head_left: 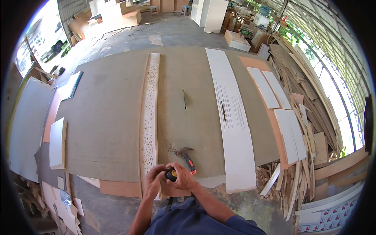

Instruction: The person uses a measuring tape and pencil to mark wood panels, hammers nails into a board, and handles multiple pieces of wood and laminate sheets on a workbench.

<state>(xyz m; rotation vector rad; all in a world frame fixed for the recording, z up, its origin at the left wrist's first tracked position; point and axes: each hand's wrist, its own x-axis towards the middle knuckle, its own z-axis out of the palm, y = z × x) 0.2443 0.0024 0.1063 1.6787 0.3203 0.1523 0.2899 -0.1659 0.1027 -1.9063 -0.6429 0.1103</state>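
partly hidden, a dark tool [170, 175] is clamped between left fingers [158, 169] and right fingers [178, 168].

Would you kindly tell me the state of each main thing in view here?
Left hand: curled at the black-and-yellow tool
Right hand: closed around that tool
Hammer: unheld, lying on the large brown board
Thin dark object: unheld, on the same board
Speckled strip: lying on that board
Long white board: flat, marked with dark lines
Wood offcuts: heaped loosely

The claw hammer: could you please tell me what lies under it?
The claw hammer rests on the brown board, visible around it; the patch directly beneath it is covered.
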